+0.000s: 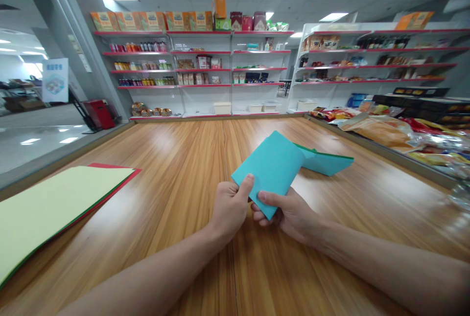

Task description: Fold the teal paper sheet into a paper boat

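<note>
A folded sheet of light blue paper (273, 164) is held tilted above the wooden table, its near edge toward me. My left hand (231, 206) is closed on its left corner, thumb on top. The near corner is pinched by my right hand (286, 211), thumb on the upper face and fingers underneath. Just behind the sheet, to the right, rests another folded blue paper (328, 160) with a green edge along its top. Part of it is hidden by the held sheet.
On the left of the wooden table (176, 169) lies a stack of coloured paper (69, 196), pale yellow over green and red. Packaged snacks (382, 130) crowd the right side beyond the table's rim. Stocked shelves (201, 69) stand behind the table.
</note>
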A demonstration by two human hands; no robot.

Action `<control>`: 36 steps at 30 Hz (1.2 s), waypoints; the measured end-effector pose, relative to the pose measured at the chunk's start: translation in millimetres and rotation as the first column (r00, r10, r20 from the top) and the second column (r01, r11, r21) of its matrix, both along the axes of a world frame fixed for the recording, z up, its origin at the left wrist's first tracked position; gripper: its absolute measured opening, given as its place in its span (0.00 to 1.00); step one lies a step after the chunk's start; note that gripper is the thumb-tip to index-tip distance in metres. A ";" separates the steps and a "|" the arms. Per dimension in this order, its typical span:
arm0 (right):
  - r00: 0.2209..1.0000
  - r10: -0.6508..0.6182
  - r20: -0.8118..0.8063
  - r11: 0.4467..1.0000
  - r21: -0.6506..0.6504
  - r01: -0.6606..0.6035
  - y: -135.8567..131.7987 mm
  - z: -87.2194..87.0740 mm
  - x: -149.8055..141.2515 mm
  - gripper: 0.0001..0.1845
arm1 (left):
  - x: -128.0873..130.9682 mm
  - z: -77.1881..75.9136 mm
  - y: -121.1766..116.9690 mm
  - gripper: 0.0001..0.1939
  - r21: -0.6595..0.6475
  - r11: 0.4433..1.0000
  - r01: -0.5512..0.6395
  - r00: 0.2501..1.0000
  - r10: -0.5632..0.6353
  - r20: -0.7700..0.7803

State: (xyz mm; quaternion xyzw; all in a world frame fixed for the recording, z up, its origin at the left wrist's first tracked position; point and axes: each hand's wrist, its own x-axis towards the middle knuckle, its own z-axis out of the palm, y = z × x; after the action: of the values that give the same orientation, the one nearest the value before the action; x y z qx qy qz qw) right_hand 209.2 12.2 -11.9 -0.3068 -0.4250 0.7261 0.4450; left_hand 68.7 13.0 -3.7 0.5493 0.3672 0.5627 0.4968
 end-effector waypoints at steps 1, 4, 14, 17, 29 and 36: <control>1.000 -0.006 0.004 1.000 -0.004 0.006 -0.1 -0.4 0.0 0.14 | -0.2 -0.3 0.0 0.27 0.013 1.000 0.004 1.000 -0.004 -0.017; 1.000 -0.012 0.014 1.000 -0.005 0.012 -0.2 -0.8 0.3 0.15 | -0.7 -0.7 0.4 0.27 0.033 0.999 0.032 0.999 -0.030 -0.040; 0.999 -0.044 0.030 0.997 0.067 0.042 0.6 -5.2 0.7 0.13 | 3.4 1.4 -3.9 0.27 0.000 0.982 0.190 0.977 -0.189 0.094; 0.998 -0.054 0.042 0.993 0.104 0.050 1.7 -9.2 0.7 0.14 | 3.4 -1.5 -2.7 0.28 -0.017 0.978 0.206 0.972 -0.202 0.120; 0.985 0.043 0.170 0.993 0.101 -0.060 2.3 -10.4 1.7 0.19 | 5.0 -17.4 6.2 0.25 -0.106 0.987 -0.120 0.972 0.138 0.189; 0.978 0.141 0.155 0.976 0.144 -0.163 5.4 -19.4 4.7 0.23 | 1.9 -15.8 6.7 0.25 -0.022 0.982 -0.186 0.980 0.187 0.070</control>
State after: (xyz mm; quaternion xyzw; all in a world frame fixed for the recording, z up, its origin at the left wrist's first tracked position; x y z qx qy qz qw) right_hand 213.8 17.6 -31.4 -0.2892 -0.5337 0.6986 0.3787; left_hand 70.6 19.6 -19.6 0.4881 0.4032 0.6233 0.4589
